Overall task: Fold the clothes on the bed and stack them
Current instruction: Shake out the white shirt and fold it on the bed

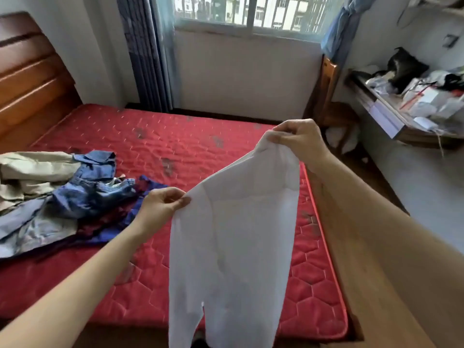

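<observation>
A white garment [233, 242] hangs in the air over the near right part of the red quilted mattress [175, 136]. My left hand [160, 207] pinches its top edge at the lower left corner. My right hand [298, 141] grips the top edge higher up and farther right. The cloth hangs down past the bed's front edge. On the left of the mattress lies an unfolded heap: a beige garment [32, 172], blue denim pieces [93, 187] and a dark blue-and-red garment [120, 217].
A wooden headboard [30, 79] stands at the left. Beyond the bed are the window wall and a grey curtain [145, 54]. A cluttered desk [414, 96] and a wooden chair [329, 96] stand on the right, past the bed's wooden side rail.
</observation>
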